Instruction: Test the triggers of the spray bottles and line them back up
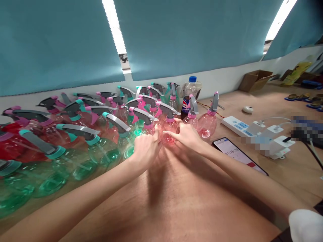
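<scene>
Two pink spray bottles stand side by side between my hands at the front of a crowded group. My right hand (189, 135) is wrapped round the body of one pink spray bottle (168, 129), its thumb across the front. Just left of it, my left hand (145, 147) is closed at the other pink spray bottle (148, 127), covering most of its body; its fingertips are partly hidden. Both bottles are upright with grey and pink trigger heads. Right of my right hand stand more pink bottles, one a rounded spray bottle (207, 125) with liquid at its bottom.
Several green spray bottles (104, 154) and pink ones fill the left of the table (176, 201). A cola bottle (186, 101) stands behind. To the right lie a phone (236, 153) showing a timer, a power strip (236, 126) with chargers, and a cardboard box (254, 80).
</scene>
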`<state>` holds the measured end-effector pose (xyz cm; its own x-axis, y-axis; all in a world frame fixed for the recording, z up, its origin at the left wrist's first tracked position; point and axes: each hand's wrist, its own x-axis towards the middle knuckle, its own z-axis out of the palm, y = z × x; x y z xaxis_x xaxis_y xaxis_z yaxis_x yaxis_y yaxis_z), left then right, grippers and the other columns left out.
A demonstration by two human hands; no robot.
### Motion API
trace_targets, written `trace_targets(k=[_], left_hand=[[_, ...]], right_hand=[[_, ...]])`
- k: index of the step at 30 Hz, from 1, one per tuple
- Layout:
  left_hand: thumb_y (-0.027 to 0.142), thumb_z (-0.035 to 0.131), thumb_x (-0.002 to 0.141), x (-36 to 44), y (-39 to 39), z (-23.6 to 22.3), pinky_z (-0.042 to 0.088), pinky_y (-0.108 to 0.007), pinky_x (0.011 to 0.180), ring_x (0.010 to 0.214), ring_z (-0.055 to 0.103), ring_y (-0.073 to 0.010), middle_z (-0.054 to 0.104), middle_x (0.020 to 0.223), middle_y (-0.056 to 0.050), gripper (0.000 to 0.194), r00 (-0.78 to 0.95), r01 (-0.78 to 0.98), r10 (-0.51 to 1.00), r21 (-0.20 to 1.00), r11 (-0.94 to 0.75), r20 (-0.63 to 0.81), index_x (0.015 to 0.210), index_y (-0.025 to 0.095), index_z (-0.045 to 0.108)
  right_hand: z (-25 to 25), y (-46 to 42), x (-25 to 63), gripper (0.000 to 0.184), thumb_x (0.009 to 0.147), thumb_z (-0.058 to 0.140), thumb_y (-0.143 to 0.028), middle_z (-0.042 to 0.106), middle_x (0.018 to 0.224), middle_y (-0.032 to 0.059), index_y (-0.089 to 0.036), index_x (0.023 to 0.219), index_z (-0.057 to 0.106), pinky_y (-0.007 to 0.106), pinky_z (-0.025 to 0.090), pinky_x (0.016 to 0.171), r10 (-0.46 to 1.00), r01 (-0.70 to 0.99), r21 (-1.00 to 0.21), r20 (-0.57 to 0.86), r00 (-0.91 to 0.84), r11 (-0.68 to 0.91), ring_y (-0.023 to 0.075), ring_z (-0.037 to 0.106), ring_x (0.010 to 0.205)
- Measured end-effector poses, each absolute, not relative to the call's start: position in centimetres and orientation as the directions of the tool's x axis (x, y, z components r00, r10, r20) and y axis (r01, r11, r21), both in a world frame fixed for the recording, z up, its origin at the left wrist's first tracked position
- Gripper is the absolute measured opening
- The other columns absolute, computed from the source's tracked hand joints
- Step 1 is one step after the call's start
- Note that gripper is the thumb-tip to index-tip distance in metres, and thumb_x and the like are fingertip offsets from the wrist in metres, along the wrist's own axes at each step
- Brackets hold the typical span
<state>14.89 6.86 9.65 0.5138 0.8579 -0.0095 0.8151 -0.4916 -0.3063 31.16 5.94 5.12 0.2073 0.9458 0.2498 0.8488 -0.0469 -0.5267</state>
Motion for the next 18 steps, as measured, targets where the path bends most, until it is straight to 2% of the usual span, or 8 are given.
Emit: trace_targets(k=[2, 7, 12, 14, 16, 18], left_hand=[[0.037, 0.047, 0.098, 14.7, 6.7, 9.6, 0.042, -0.028, 0.058, 0.080, 0.071, -0.0281, 0.073, 0.080, -0.011, 0.061, 0.518, 0.813, 0.855, -0.303, -0.497, -0.011, 0.149, 0.008, 0.030], [0.035, 0.046, 0.099, 14.5, 6.6, 9.5, 0.042, -0.029, 0.057, 0.077, 0.071, -0.0277, 0.073, 0.079, -0.010, 0.059, 0.520, 0.814, 0.854, -0.297, -0.499, -0.010, 0.149, 0.008, 0.030], [0.034, 0.049, 0.097, 14.3, 6.3, 9.8, 0.039, -0.028, 0.053, 0.070, 0.071, -0.0260, 0.071, 0.074, -0.008, 0.059, 0.565, 0.790, 0.825, -0.302, -0.534, 0.016, 0.147, 0.008, 0.033], [0.036, 0.048, 0.097, 14.4, 5.9, 10.0, 0.037, -0.027, 0.050, 0.064, 0.069, -0.0250, 0.070, 0.070, -0.007, 0.057, 0.608, 0.768, 0.792, -0.292, -0.570, 0.055, 0.146, 0.010, 0.036], [0.038, 0.045, 0.098, 14.8, 5.3, 10.2, 0.035, -0.027, 0.048, 0.061, 0.069, -0.0249, 0.069, 0.066, -0.005, 0.052, 0.652, 0.744, 0.753, -0.269, -0.612, 0.089, 0.143, 0.013, 0.041], [0.035, 0.045, 0.097, 15.5, 4.7, 10.3, 0.035, -0.027, 0.048, 0.060, 0.069, -0.0251, 0.069, 0.066, -0.005, 0.047, 0.688, 0.716, 0.721, -0.243, -0.655, 0.083, 0.141, 0.016, 0.044]], right_hand=[[5.0, 6.2, 31.0, 0.063, 0.084, 0.060, -0.052, 0.074, 0.087, 0.0130, -0.014, 0.134, 0.048, 0.033, 0.046, 0.064, 0.942, 0.852, -0.521, 0.253, 0.221, -0.060, 0.0316, 0.070, 0.083], [4.8, 6.4, 30.7, 0.066, 0.084, 0.058, -0.055, 0.073, 0.078, 0.0130, -0.012, 0.133, 0.048, 0.036, 0.045, 0.063, 0.936, 0.855, -0.509, 0.245, 0.255, -0.100, 0.0343, 0.070, 0.079], [5.2, 4.9, 31.5, 0.070, 0.081, 0.063, -0.055, 0.072, 0.073, 0.0062, -0.017, 0.137, 0.045, 0.034, 0.046, 0.064, 0.928, 0.836, -0.546, 0.286, 0.241, -0.049, 0.0287, 0.070, 0.074], [5.3, 3.6, 32.7, 0.058, 0.081, 0.063, -0.054, 0.070, 0.068, 0.0012, -0.022, 0.129, 0.054, 0.031, 0.046, 0.062, 0.910, 0.801, -0.598, 0.336, 0.242, 0.007, 0.0229, 0.067, 0.067], [5.2, 2.4, 34.2, 0.033, 0.084, 0.062, -0.050, 0.069, 0.068, 0.0000, -0.023, 0.102, 0.067, 0.029, 0.045, 0.061, 0.886, 0.764, -0.645, 0.367, 0.283, 0.023, 0.0181, 0.064, 0.062], [4.9, 1.5, 35.9, 0.026, 0.084, 0.063, -0.046, 0.067, 0.067, -0.0005, -0.022, 0.092, 0.068, 0.029, 0.046, 0.061, 0.820, 0.769, -0.639, 0.446, 0.358, 0.012, 0.0165, 0.062, 0.061]])
